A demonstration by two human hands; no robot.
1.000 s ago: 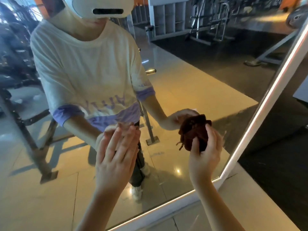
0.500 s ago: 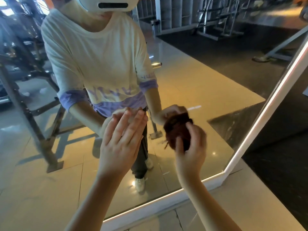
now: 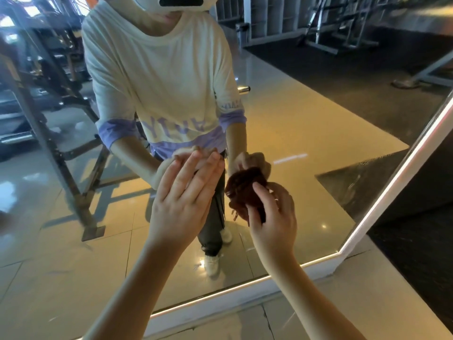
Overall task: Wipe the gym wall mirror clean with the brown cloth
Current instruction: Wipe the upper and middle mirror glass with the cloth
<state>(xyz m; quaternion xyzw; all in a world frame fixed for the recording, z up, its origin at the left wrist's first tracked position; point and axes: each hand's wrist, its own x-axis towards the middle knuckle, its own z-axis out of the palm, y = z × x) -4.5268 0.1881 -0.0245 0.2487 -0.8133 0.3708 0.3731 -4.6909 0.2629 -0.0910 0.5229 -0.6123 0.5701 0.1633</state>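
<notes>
The gym wall mirror [image 3: 306,123] fills most of the view, framed by a lit white strip along its bottom and right edges. My right hand [image 3: 272,222] grips a bunched brown cloth [image 3: 242,192] and presses it against the glass near the middle. My left hand [image 3: 183,197] lies flat on the mirror just left of the cloth, fingers straight and close together, holding nothing. The reflection shows a person in a white and purple shirt whose hands meet mine at the glass.
The mirror's lit frame [image 3: 245,288] meets a pale tiled floor [image 3: 367,290] below. A dark floor mat [image 3: 421,241] lies right of the frame. Reflected gym racks [image 3: 49,119] and machines stand behind.
My right hand has slid the cloth leftward across the glass, ending close to my left hand. The view has shifted a little; my left hand stays flat on the mirror.
</notes>
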